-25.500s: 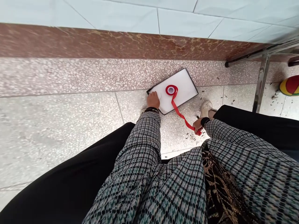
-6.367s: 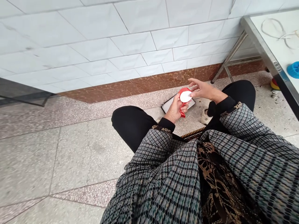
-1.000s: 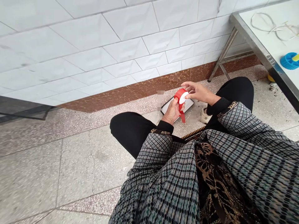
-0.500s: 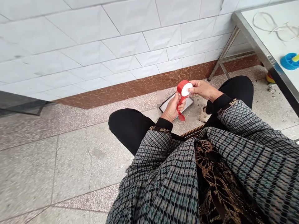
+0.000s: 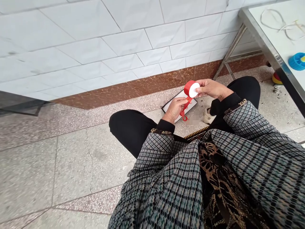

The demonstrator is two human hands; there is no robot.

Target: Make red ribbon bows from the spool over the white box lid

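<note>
My right hand (image 5: 211, 89) holds a spool of red ribbon (image 5: 192, 89) by its white side, raised above my knees. A short loose tail of the red ribbon (image 5: 184, 111) hangs down from the spool. My left hand (image 5: 175, 108) is closed on that tail just below the spool. Beneath both hands, on the floor by the wall, lies a white board with a dark frame (image 5: 170, 103).
I sit with black-trousered legs (image 5: 133, 127) apart and a checked coat over my lap. A steel table (image 5: 269, 47) stands at the right with a blue round object (image 5: 296, 62) on it. A shoe (image 5: 208, 115) and a red-yellow ball (image 5: 276, 78) are on the terrazzo floor.
The spool has passed from my left hand to my right and risen slightly. My left hand has slid down onto the hanging ribbon tail.
</note>
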